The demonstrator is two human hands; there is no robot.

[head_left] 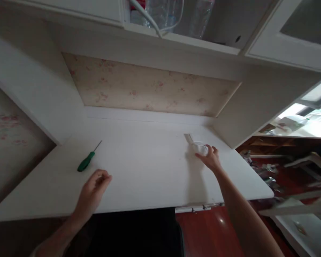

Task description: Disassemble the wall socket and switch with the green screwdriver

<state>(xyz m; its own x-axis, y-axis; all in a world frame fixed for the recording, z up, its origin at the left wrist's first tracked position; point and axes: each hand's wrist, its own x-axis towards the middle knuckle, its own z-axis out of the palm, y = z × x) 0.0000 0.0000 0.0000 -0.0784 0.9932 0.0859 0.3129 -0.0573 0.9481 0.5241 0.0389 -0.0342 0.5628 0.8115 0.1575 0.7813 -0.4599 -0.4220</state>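
My right hand (210, 157) grips a small white rounded object (201, 148) at the right of the white desktop. A short pale strip (188, 138) sticks out from the object toward the back left; the object's exact kind cannot be made out. Over the left part of the desk, my left hand (94, 185) is loosely curled, thumb and fingertips together, with nothing visible in it. Just beyond it lies a screwdriver (86, 162) with a green handle, its thin shaft pointing to the back right.
The white desktop (144, 160) ends in a raised back ledge below a floral panel (149, 85). Side panels stand left and right. Overhead, an open shelf holds clear plastic containers (200, 18), and a white cable (149, 18) hangs over its edge. A dark chair (136, 232) is below the front edge.
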